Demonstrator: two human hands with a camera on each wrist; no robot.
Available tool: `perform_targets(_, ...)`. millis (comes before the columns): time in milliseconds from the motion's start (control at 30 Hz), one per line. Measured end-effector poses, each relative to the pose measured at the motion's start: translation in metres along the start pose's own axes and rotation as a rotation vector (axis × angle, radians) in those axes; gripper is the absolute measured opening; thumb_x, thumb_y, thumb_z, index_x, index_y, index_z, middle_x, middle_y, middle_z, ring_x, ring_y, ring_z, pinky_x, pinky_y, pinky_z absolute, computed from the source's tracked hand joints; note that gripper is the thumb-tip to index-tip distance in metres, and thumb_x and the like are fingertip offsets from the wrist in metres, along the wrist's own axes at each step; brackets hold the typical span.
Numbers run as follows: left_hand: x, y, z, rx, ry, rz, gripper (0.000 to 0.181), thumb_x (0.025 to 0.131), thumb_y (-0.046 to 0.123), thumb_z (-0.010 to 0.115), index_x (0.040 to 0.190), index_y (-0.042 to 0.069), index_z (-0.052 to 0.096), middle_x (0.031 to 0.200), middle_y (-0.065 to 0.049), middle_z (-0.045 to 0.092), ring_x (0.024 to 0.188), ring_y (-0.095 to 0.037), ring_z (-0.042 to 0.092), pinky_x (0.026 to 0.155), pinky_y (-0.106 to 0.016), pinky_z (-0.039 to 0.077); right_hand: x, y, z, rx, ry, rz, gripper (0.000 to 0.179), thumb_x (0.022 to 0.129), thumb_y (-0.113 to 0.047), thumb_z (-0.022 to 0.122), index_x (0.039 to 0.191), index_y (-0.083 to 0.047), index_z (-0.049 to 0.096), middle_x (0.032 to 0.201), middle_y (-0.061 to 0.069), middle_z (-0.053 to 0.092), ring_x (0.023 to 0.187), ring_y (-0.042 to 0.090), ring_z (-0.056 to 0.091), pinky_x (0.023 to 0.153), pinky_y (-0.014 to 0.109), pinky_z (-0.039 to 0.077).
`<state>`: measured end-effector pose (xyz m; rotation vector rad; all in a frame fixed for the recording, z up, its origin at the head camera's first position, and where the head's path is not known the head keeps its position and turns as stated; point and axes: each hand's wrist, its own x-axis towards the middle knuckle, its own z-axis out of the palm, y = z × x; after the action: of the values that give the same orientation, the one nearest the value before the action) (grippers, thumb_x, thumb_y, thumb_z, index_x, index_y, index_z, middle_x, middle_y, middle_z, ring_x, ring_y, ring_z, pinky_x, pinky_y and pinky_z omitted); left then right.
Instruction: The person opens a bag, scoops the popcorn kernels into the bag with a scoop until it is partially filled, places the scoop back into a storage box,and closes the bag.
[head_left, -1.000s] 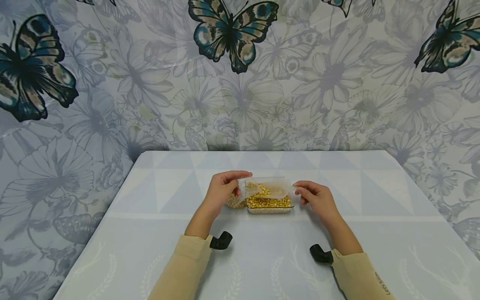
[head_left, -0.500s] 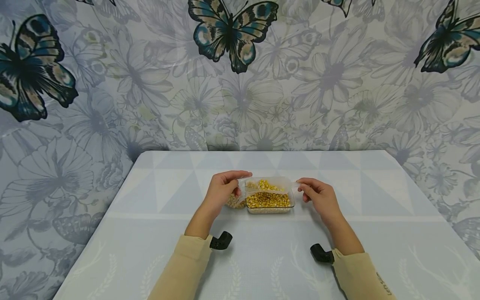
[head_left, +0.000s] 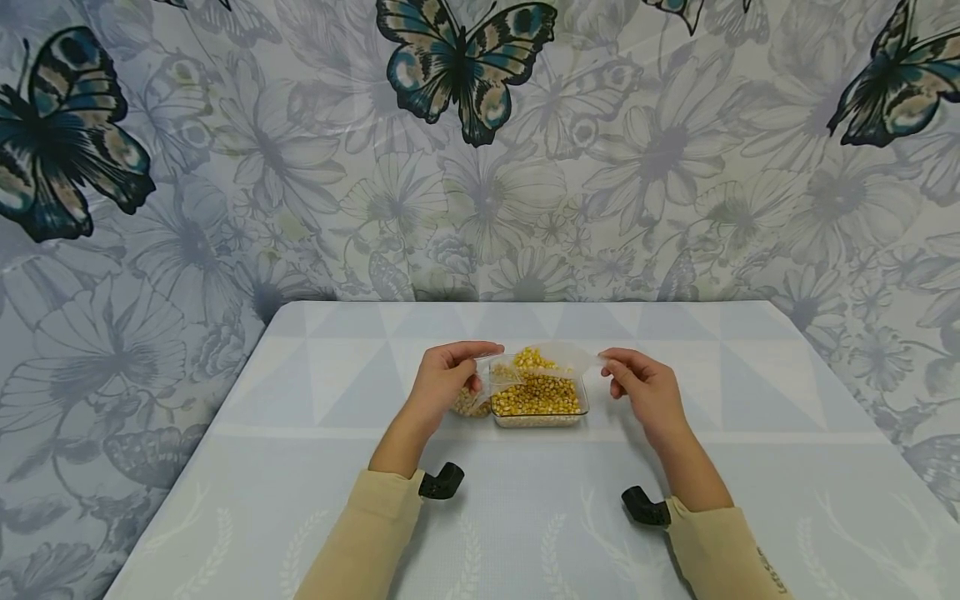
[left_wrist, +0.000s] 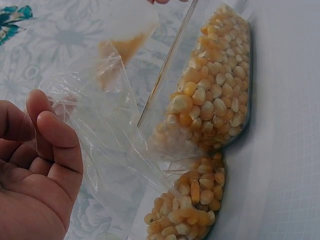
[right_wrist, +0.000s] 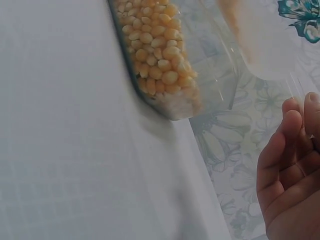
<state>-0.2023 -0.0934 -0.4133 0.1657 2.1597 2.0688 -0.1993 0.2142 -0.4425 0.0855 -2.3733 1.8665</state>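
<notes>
A clear rectangular container (head_left: pixel 540 417) of yellow corn kernels (left_wrist: pixel 215 90) stands on the table. My left hand (head_left: pixel 444 379) pinches the edge of a clear plastic bag (left_wrist: pixel 100 130) between thumb and fingers, at the container's left. The bag's lower part, bulging with kernels (left_wrist: pixel 182 212), rests beside the container. My right hand (head_left: pixel 643 390) pinches the thin handle end of a translucent white plastic scoop (right_wrist: pixel 267 47), its fingers (right_wrist: pixel 292 122) curled. The scoop hangs over the container's back part, with yellow kernels showing in it toward the bag's side.
The table (head_left: pixel 525 517) is covered in a pale cloth with a geometric print. Behind it hangs a grey floral cloth with butterflies (head_left: pixel 465 67). A black wrist camera (head_left: pixel 442 482) juts from the left sleeve and another black camera (head_left: pixel 645 507) from the right.
My right hand has risen slightly and moved right, away from the container. The scoop has lifted and tilted, and kernels gather at its left. My left hand has stayed in place on the bag.
</notes>
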Motion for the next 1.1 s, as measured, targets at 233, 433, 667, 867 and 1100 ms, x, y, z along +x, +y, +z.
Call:
perform_targets(233,0.0,0.0,0.0,0.003,0.0,-0.005,0.038,0.101,0.002,0.046,0.119,0.019,0.074,0.126,0.0,0.071,0.061,-0.013,0.056,0.061,-0.029,0.047,0.0,-0.004,-0.004,-0.015,0.026,-0.023,0.029,0.101,-0.025,0.059,0.119,-0.003,0.067,0.082,-0.014,0.067,0.063,0.007,0.056,0.062,0.025,0.053)
perform_targets(433,0.0,0.0,0.0,-0.003,0.002,-0.009,0.039,0.101,0.002,0.045,0.12,0.02,0.074,0.127,0.001,0.07,0.061,-0.014,0.056,0.062,-0.029,0.047,-0.003,-0.013,-0.006,0.015,0.015,-0.062,0.03,0.1,-0.025,0.06,0.119,-0.002,0.067,0.083,-0.011,0.068,0.063,0.007,0.057,0.062,0.02,0.052)
perform_targets(667,0.0,-0.001,0.0,-0.009,-0.002,-0.005,0.039,0.1,0.001,0.046,0.121,0.019,0.074,0.128,0.001,0.07,0.06,-0.013,0.055,0.061,-0.027,0.048,-0.007,-0.025,-0.003,0.005,-0.01,-0.097,0.03,0.1,-0.024,0.061,0.117,-0.001,0.068,0.083,-0.009,0.069,0.063,0.008,0.056,0.063,0.021,0.051)
perform_targets(867,0.0,0.0,0.0,-0.002,-0.002,-0.002,0.039,0.099,0.001,0.047,0.122,0.019,0.073,0.127,0.001,0.071,0.06,-0.011,0.056,0.06,-0.026,0.047,-0.01,-0.031,0.001,-0.047,-0.028,-0.14,0.027,0.1,-0.023,0.062,0.115,-0.002,0.069,0.083,-0.007,0.068,0.064,0.01,0.056,0.061,0.023,0.051)
perform_targets(1100,0.0,0.0,0.0,0.009,-0.006,0.006,0.04,0.099,0.001,0.046,0.122,0.021,0.073,0.128,0.003,0.07,0.06,-0.012,0.056,0.061,-0.028,0.047,-0.012,-0.036,0.005,-0.117,-0.02,-0.211,0.022,0.099,-0.019,0.062,0.113,-0.005,0.072,0.085,-0.01,0.067,0.065,0.011,0.057,0.061,0.022,0.053)
